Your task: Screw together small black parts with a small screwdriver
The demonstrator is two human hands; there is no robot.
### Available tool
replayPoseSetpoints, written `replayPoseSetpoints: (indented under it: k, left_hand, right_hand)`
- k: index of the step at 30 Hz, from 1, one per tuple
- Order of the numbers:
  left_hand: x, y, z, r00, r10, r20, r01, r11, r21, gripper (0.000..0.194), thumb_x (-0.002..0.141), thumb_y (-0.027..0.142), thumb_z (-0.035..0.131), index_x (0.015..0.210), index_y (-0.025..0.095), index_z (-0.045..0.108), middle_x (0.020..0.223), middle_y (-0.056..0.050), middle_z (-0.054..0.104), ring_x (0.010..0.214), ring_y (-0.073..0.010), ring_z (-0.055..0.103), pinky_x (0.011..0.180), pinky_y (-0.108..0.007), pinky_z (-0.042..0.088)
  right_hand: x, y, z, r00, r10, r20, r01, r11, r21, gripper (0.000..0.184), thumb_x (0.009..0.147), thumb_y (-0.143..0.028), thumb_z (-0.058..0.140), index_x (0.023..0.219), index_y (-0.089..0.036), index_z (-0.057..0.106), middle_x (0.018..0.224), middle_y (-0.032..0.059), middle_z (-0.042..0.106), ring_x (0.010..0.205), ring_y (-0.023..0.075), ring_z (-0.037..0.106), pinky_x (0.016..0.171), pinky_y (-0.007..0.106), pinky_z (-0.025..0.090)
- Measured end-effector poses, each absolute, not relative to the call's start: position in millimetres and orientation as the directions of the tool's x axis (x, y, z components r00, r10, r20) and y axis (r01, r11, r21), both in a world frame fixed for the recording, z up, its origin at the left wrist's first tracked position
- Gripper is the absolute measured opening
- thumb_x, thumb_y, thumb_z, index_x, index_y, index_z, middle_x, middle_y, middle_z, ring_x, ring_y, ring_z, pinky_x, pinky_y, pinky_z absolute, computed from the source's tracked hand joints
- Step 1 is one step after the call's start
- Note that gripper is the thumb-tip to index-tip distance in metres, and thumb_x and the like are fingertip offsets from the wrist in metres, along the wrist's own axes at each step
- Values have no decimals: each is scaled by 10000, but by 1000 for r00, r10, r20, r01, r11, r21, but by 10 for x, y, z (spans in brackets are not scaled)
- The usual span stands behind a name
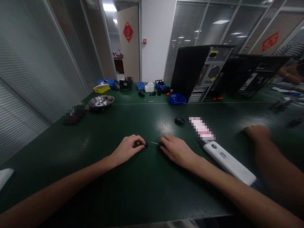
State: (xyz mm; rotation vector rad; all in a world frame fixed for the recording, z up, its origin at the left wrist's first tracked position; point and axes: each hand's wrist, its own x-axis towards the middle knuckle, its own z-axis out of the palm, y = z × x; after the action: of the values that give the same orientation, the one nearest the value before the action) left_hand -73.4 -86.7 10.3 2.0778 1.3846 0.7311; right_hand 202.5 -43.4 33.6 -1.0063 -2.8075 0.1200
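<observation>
My left hand (pixel 129 147) rests on the green tabletop (pixel 142 183), thumb and fingers pinched around a small black part (pixel 146 144) that is mostly hidden. Just across from it, my right hand (pixel 175 148) curls palm-down over a dark piece, from which a thin metal shaft (pixel 154 143) points left towards the black part. A small gap separates shaft and part. What kind of thing either piece is, I cannot make out. Beyond my right hand lies a black computer mouse (pixel 180 120).
A long white device (pixel 230 163) lies right of my right forearm. Another person's hand (pixel 257 131) rests farther right. Behind stand a black computer tower (pixel 190 69), a blue bin (pixel 177 99), a yellow tray (pixel 101 89) and a metal bowl (pixel 101 102) with small items.
</observation>
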Motion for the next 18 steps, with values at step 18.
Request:
replayPoseSetpoints:
  k: [18]
  left_hand:
    - [-680, -953, 142, 337, 926, 168, 653, -358, 667, 232, 961, 317, 612, 1171, 270, 699, 1069, -15, 680, 878, -152, 603, 725, -274, 462]
  right_hand:
    - [1981, -436, 162, -795, 543, 270, 484, 836, -258, 228, 1035, -388, 487, 1172, -245, 599, 1048, 24, 618, 789, 143, 579, 646, 269, 377]
